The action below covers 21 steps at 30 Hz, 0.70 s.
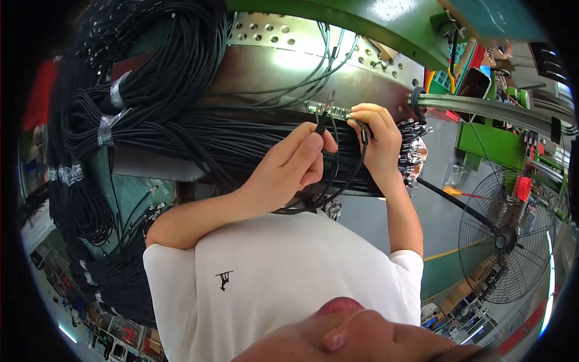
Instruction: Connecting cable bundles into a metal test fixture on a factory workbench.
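My left hand pinches the end of a black cable, thumb against forefinger. Small wire ends stick up from it. Beside it, my right hand has its fingers closed at the right end of a small metal fixture. A dark cable runs from under those fingers and curves down toward my body. Whether the right fingertips grip the cable's plug or the fixture is hidden. Just below both hands lies a thick bundle of black cables, with connector ends at its right.
Coiled black cables fill the left side, bound with shiny tape. Behind the hands stand a brown metal plate and a green machine frame. Several loose cables hang down there. A metal rail and a fan are at right.
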Each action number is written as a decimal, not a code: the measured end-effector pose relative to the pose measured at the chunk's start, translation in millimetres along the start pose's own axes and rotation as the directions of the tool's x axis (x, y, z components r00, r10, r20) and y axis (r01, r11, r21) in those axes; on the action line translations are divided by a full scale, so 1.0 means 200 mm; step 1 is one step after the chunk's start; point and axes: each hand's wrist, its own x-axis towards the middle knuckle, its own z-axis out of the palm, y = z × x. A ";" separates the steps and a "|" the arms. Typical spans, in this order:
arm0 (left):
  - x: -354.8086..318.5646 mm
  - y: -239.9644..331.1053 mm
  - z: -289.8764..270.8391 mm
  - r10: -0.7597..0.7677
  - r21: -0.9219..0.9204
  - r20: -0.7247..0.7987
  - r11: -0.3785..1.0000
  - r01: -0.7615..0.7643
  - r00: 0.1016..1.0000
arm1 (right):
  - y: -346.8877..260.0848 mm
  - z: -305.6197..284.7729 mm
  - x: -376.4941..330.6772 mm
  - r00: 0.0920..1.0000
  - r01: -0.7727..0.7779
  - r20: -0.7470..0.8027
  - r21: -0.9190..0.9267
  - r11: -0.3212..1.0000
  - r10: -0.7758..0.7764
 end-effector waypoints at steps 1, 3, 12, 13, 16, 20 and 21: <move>0.02 0.00 -0.01 -0.032 0.003 0.030 0.999 0.031 0.999 | 0.00 -0.01 0.00 0.999 0.015 0.032 -0.039 0.999 -0.014; 0.04 0.01 -0.01 -0.123 -0.075 0.053 0.989 0.127 0.991 | 0.02 -0.02 0.01 0.999 0.010 0.047 -0.051 0.999 -0.008; 0.13 0.22 0.03 -0.289 0.410 0.258 0.897 0.166 0.922 | -0.07 -0.22 0.07 0.952 0.289 0.172 -0.243 0.926 -0.252; 0.13 0.24 0.01 -0.112 0.691 0.305 0.710 -0.138 0.946 | 0.00 -0.22 0.05 0.990 0.132 0.063 -0.186 0.974 -0.122; 0.18 0.17 0.00 0.360 0.859 0.318 0.282 -0.427 0.877 | 0.05 -0.12 -0.03 0.998 -0.055 0.030 0.026 0.998 0.054; 0.20 0.05 -0.02 0.351 0.884 0.335 0.205 -0.421 0.874 | 0.08 -0.09 -0.03 0.996 -0.079 0.048 0.041 0.996 0.077; 0.18 0.07 -0.03 0.343 0.878 0.346 0.210 -0.431 0.873 | 0.08 -0.09 -0.01 0.998 -0.030 0.061 0.010 1.000 0.029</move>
